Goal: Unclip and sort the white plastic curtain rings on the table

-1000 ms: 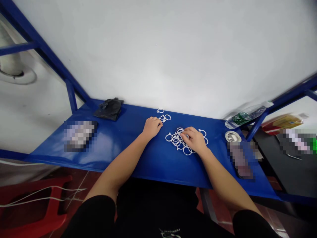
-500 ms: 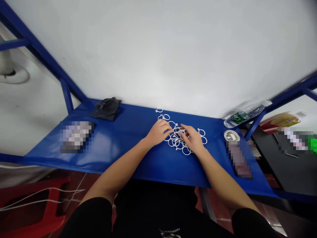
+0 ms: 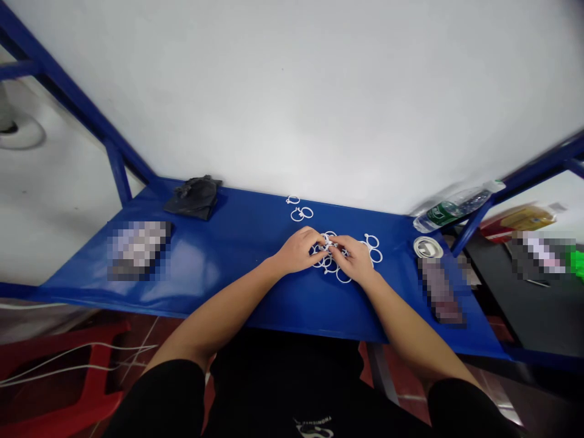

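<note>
A cluster of white plastic rings (image 3: pixel 344 279), each with a small tab or clip, lies on the blue tabletop (image 3: pixel 292 304). Over the cluster, my left hand (image 3: pixel 301 250) is closed in a pinch on a white ring. My right hand (image 3: pixel 354 260) meets it from the other side, its thumb and fingers closed on the same ring or one touching it; the fingertips partly hide which. Two or so rings (image 3: pixel 375 255) lie just right of my right hand. A few more rings (image 3: pixel 306 213) sit apart, further back toward the wall.
A black plastic bag (image 3: pixel 194 198) lies at the back left, near a blurred-out object (image 3: pixel 139 246). On the right are a tilted water bottle (image 3: pixel 449 213), a roll of white tape or strap (image 3: pixel 427 248) and another blurred item (image 3: pixel 441 292). Blue frame bars (image 3: pixel 116 173) flank the table.
My hands have come together over the ring cluster, fingers now closed and meeting at a ring. The left hand moved right, and the ring near its fingertips was drawn in between the hands.
</note>
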Demonstrator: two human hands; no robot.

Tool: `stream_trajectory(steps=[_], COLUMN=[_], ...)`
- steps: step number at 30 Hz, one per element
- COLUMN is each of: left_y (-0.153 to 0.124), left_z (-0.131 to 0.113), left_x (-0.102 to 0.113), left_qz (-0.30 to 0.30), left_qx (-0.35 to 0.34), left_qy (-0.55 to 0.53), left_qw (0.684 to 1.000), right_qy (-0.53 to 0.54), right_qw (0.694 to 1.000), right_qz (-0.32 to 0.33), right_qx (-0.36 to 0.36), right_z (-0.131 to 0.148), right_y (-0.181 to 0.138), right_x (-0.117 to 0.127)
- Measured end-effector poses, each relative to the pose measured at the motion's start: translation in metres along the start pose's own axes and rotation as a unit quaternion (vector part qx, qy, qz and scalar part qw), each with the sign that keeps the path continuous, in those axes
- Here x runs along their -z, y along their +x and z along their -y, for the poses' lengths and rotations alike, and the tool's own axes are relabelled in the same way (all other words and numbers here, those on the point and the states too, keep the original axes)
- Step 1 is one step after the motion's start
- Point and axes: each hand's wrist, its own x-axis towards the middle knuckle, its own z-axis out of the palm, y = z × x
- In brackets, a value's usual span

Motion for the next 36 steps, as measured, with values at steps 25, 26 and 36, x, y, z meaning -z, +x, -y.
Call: stream_trajectory(steps=[25, 26, 36], left_y=[-0.004, -0.004, 0.005], left_z=[-0.001, 0.0, 0.018], left_x=[-0.007, -0.009, 0.005], left_qz=[0.005, 0.001, -0.038], left_qx=[-0.013, -0.016, 0.031], left_qy=[0.045, 0.048, 0.136], left_qw=[0.999, 0.999, 0.99], right_qy=[0.045, 0.043, -0.04], right_qw=[0.999, 0.999, 0.996], right_qz=[0.0, -0.001, -0.062], right_qx=[0.022, 0.02, 0.051], right_z=[0.008, 0.009, -0.007], right_y=[0.0, 0.0, 0.003], right_x=[0.001, 0.001, 0.016])
